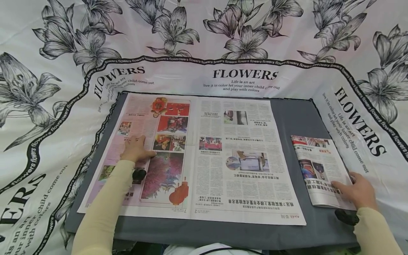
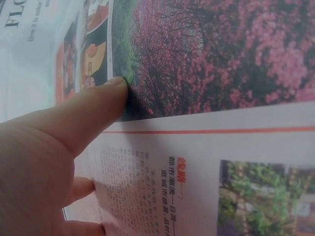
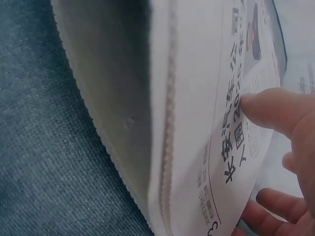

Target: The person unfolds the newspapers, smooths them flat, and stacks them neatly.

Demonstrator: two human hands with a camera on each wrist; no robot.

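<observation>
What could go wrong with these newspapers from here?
The layers of the folded newspaper gape at one edge, so it might fan open if the right hand lifts it. The left hand rests on the spread newspaper, so a sideways drag could perhaps crease it.

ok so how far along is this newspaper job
Looks done: the open newspaper lies spread on the grey tabletop, the left hand resting on it. In hand: the folded newspaper, held by the right hand at its right edge. Probably left: opening or placing that one, since it is folded.
</observation>
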